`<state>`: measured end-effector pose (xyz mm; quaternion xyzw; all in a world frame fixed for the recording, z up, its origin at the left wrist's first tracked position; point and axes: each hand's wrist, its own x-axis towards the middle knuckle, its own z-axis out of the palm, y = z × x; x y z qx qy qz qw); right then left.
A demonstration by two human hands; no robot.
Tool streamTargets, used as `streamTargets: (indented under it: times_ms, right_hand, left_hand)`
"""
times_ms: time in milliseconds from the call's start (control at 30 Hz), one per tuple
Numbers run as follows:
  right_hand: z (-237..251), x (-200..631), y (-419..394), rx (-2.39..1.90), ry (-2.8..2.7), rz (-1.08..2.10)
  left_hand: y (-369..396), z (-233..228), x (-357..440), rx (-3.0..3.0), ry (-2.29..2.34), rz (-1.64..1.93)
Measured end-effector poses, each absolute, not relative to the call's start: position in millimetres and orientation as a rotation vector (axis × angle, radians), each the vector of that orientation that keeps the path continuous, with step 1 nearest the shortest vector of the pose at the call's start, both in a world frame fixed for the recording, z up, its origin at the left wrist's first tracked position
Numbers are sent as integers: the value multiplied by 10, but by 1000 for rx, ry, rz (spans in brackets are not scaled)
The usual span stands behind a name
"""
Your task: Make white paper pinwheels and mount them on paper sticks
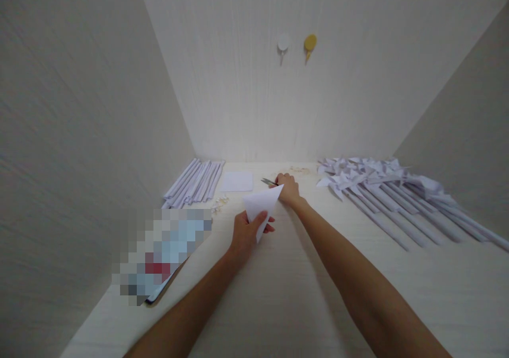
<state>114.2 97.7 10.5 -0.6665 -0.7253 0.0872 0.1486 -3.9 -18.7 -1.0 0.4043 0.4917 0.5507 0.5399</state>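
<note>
My left hand pinches a white paper folded into a triangle and holds it a little above the table. Farther back, my right hand is closed over a pair of scissors lying on the table, with only the metal blades showing to the left of my fingers. The tip of the triangle reaches almost to my right hand.
A bundle of rolled white paper sticks lies at the back left, with a square white sheet beside it. Several finished paper pinwheels fill the right side. A blurred flat object lies left. Two wall hooks hang above.
</note>
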Motion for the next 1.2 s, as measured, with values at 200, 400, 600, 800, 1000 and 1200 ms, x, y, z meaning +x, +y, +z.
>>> streamTargets:
  times_ms: [200,400,600,800,1000,1200]
  right_hand:
    - [84,1060,1018,-1962,-1934,352]
    - [59,1026,1031,-1948,-1705,462]
    - [71,1119,1001,-1734,-1482,697]
    - [161,1296,536,-1479,-1309,953]
    - [64,1502,-63,-1116,-1089,1397]
    - [39,1504,-199,-1161,-1310,1374]
  left_hand:
    - [-188,7,-27,937,1130,1307]
    - [-189,29,-37,893,1110,1320]
    - [-167,12,-65,915,1101,1351]
    - [-156,-8,-87,990,1114,1348]
    - [-167,-1,-82,1026,1127,1322]
    - [-169,6,-70,975,1119,1330]
